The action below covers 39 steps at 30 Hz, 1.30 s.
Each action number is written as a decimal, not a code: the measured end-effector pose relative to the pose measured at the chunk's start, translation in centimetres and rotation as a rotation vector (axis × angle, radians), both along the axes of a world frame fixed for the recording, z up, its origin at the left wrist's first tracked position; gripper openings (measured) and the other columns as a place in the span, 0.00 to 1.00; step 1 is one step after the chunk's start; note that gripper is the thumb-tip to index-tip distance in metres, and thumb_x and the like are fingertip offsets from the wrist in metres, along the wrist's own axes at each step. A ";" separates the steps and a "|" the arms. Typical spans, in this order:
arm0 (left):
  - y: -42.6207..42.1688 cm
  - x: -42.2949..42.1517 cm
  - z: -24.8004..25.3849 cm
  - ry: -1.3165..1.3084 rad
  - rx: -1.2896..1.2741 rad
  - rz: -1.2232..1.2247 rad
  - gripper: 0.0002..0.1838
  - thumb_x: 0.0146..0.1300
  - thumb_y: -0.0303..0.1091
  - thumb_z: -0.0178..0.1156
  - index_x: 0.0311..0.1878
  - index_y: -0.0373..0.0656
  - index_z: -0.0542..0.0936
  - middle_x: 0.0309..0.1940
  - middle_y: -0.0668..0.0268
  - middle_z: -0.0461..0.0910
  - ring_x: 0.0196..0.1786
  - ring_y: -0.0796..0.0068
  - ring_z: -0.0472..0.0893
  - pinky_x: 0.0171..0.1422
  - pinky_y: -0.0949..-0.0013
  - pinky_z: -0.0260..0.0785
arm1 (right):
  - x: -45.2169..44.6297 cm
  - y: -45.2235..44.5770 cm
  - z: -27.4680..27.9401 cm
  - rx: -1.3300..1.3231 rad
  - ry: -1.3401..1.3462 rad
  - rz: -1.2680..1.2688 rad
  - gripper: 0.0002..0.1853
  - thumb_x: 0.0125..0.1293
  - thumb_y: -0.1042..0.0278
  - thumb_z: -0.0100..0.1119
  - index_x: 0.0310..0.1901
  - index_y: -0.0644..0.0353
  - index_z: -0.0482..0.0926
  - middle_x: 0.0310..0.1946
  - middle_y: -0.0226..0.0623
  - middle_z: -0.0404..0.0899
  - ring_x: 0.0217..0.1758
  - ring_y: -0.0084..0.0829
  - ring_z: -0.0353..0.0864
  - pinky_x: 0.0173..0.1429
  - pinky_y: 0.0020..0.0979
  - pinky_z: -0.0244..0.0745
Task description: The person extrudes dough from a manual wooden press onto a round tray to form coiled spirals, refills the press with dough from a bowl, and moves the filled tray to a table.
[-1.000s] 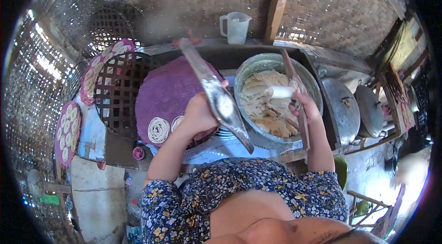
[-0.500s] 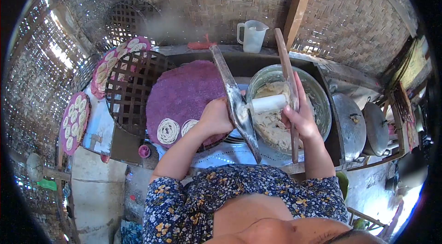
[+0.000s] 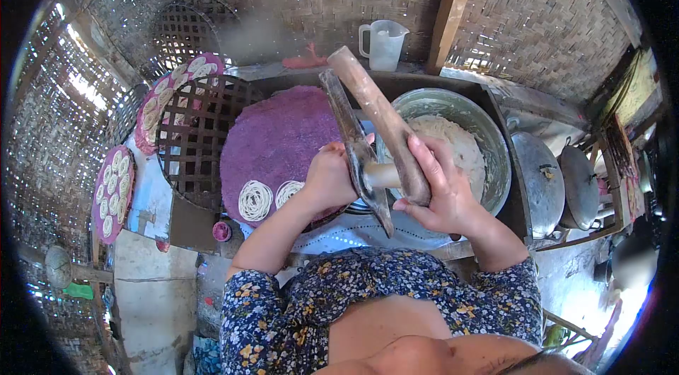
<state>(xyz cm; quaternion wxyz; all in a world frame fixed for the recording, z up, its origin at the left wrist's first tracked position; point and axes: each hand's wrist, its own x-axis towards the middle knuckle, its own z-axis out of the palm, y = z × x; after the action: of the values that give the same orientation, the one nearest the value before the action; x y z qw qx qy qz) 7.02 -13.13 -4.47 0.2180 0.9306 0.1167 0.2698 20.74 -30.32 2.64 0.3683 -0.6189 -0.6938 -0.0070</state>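
Note:
A wooden hand press joins my two hands over the table. My left hand is closed on its dark lower bar; part of the fingers is hidden behind it. My right hand grips the paler wooden plunger handle, thumb below and fingers along the top. Between the two bars shows a short length of pale cylinder. Left of the press lies a round purple sheet bearing two coils of white strands. Behind my right hand stands a big metal bowl with pale dough in it.
A clear plastic jug stands by the woven wall. At left are an open-weave basket tray and purple rounds covered with coils. A small pink cup sits near the front edge. Lidded metal pots stand right.
My right hand has moved left with the plunger handle, which now tilts with its top toward the left. Less of the pale cylinder shows between the bars. My left hand has barely moved.

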 end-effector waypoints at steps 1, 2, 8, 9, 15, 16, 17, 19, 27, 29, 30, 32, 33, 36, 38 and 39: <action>-0.3 -0.1 0.3 -0.010 -0.038 0.000 0.38 0.39 0.41 0.66 0.58 0.45 0.69 0.36 0.57 0.79 0.41 0.58 0.78 0.51 0.61 0.68 | -0.1 0.2 -0.2 0.001 0.002 0.009 0.47 0.43 0.62 0.70 0.66 0.48 0.53 0.52 0.53 0.60 0.45 0.55 0.73 0.42 0.44 0.77; -0.5 -0.3 0.5 -0.021 -0.076 0.001 0.37 0.39 0.41 0.67 0.58 0.45 0.70 0.36 0.57 0.79 0.41 0.58 0.78 0.52 0.61 0.68 | -0.3 0.5 -0.3 0.014 -0.012 0.012 0.47 0.44 0.60 0.70 0.66 0.48 0.53 0.52 0.54 0.59 0.45 0.56 0.73 0.41 0.44 0.77; 0.4 -0.1 0.3 -0.041 -0.210 0.047 0.30 0.38 0.42 0.69 0.48 0.42 0.76 0.38 0.56 0.79 0.43 0.58 0.79 0.50 0.63 0.69 | -1.4 2.7 -1.5 -0.052 0.011 -0.040 0.48 0.45 0.57 0.69 0.66 0.48 0.52 0.55 0.55 0.57 0.48 0.55 0.72 0.48 0.45 0.73; 0.7 -0.1 0.4 -0.059 -0.243 0.058 0.30 0.38 0.42 0.69 0.48 0.42 0.76 0.37 0.56 0.79 0.43 0.59 0.79 0.50 0.63 0.70 | -1.3 3.1 -1.4 -0.079 0.014 -0.044 0.48 0.45 0.57 0.69 0.67 0.50 0.52 0.56 0.56 0.56 0.50 0.54 0.72 0.51 0.45 0.72; 4.7 0.6 1.7 -0.092 -0.589 -0.028 0.39 0.38 0.38 0.70 0.57 0.40 0.68 0.50 0.55 0.73 0.54 0.63 0.74 0.57 0.64 0.66 | 5.6 6.2 -3.1 -0.843 1.294 0.416 0.53 0.39 0.55 0.71 0.64 0.68 0.52 0.60 0.49 0.61 0.58 0.40 0.68 0.61 0.37 0.60; 5.9 0.6 2.7 -0.138 -0.634 -0.213 0.42 0.38 0.37 0.71 0.59 0.38 0.65 0.54 0.54 0.70 0.57 0.60 0.71 0.59 0.61 0.63 | 5.8 6.5 -4.0 -0.867 1.290 0.467 0.54 0.35 0.54 0.72 0.63 0.67 0.53 0.57 0.49 0.63 0.57 0.41 0.69 0.59 0.38 0.63; 7.1 0.4 3.9 -0.187 -0.669 -0.401 0.45 0.38 0.36 0.71 0.61 0.37 0.61 0.59 0.52 0.66 0.61 0.58 0.67 0.62 0.59 0.61 | 5.7 6.3 -5.1 -0.889 1.284 0.517 0.56 0.31 0.53 0.72 0.63 0.65 0.54 0.54 0.48 0.65 0.56 0.41 0.69 0.56 0.39 0.65; 9.1 -0.1 6.7 -0.352 -1.201 -0.860 0.54 0.38 0.37 0.71 0.68 0.42 0.50 0.66 0.52 0.54 0.67 0.53 0.57 0.66 0.50 0.54 | 5.2 6.5 -5.6 -0.933 1.341 0.690 0.57 0.29 0.51 0.72 0.63 0.65 0.54 0.52 0.50 0.67 0.56 0.42 0.69 0.54 0.40 0.67; 11.1 3.1 13.8 -0.464 -1.529 -1.138 0.27 0.53 0.41 0.58 0.56 0.44 0.66 0.56 0.56 0.67 0.61 0.61 0.66 0.66 0.58 0.56 | 7.9 6.8 -3.9 -1.079 1.583 0.860 0.56 0.34 0.49 0.71 0.63 0.68 0.51 0.52 0.54 0.64 0.55 0.46 0.68 0.52 0.41 0.69; 13.8 4.0 9.6 -0.761 -1.159 -1.190 0.45 0.44 0.21 0.58 0.68 0.49 0.51 0.63 0.55 0.59 0.64 0.54 0.62 0.65 0.50 0.55 | 8.5 7.3 -3.2 -1.046 1.603 0.704 0.57 0.34 0.48 0.71 0.63 0.68 0.51 0.52 0.54 0.64 0.55 0.47 0.68 0.52 0.42 0.69; 14.9 4.5 7.6 -0.805 -1.210 -0.967 0.47 0.42 0.31 0.63 0.68 0.51 0.53 0.61 0.60 0.64 0.66 0.58 0.60 0.65 0.51 0.55 | 8.5 7.9 -2.8 -1.039 1.590 0.605 0.57 0.34 0.48 0.71 0.63 0.68 0.51 0.52 0.54 0.64 0.55 0.47 0.68 0.52 0.42 0.69; 17.1 5.4 3.7 -0.949 -1.382 -0.838 0.31 0.50 0.37 0.61 0.60 0.50 0.65 0.54 0.61 0.71 0.61 0.58 0.67 0.62 0.52 0.59 | 8.5 9.5 -2.7 -1.066 1.496 0.393 0.55 0.36 0.45 0.67 0.63 0.68 0.52 0.51 0.53 0.66 0.51 0.43 0.71 0.51 0.40 0.71; 18.4 5.8 2.0 -0.985 -1.454 -0.857 0.25 0.53 0.41 0.59 0.55 0.50 0.67 0.51 0.61 0.72 0.57 0.58 0.69 0.60 0.53 0.61 | 8.9 10.3 -3.4 -1.074 1.494 0.367 0.54 0.38 0.45 0.66 0.63 0.69 0.53 0.50 0.52 0.67 0.50 0.41 0.72 0.50 0.39 0.71; 20.8 5.6 -0.9 -1.076 -1.643 -0.877 0.18 0.58 0.53 0.53 0.42 0.51 0.72 0.42 0.62 0.76 0.47 0.61 0.74 0.53 0.53 0.66 | 9.6 11.8 -4.8 -1.105 1.384 0.244 0.47 0.42 0.49 0.66 0.60 0.69 0.57 0.45 0.48 0.72 0.45 0.38 0.75 0.48 0.35 0.73; 21.0 4.7 -1.5 -1.112 -1.731 -0.844 0.20 0.59 0.60 0.49 0.36 0.53 0.72 0.37 0.64 0.76 0.41 0.63 0.75 0.48 0.53 0.68 | 8.6 12.2 -4.4 -1.085 1.330 0.200 0.43 0.43 0.51 0.65 0.58 0.69 0.61 0.42 0.45 0.74 0.42 0.36 0.76 0.47 0.34 0.73; 21.0 4.5 -1.8 -1.118 -1.733 -0.850 0.20 0.59 0.61 0.49 0.35 0.53 0.72 0.36 0.65 0.76 0.40 0.64 0.75 0.46 0.54 0.69 | 8.0 12.4 -4.0 -1.076 1.301 0.182 0.41 0.44 0.51 0.65 0.57 0.69 0.63 0.41 0.43 0.75 0.40 0.35 0.77 0.46 0.33 0.73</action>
<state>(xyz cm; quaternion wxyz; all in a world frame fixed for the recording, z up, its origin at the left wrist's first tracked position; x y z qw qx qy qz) 11.49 7.91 -6.27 0.8900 0.1759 -0.1770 0.3816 28.76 -17.91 -1.37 0.3483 -0.5323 -0.2998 0.7109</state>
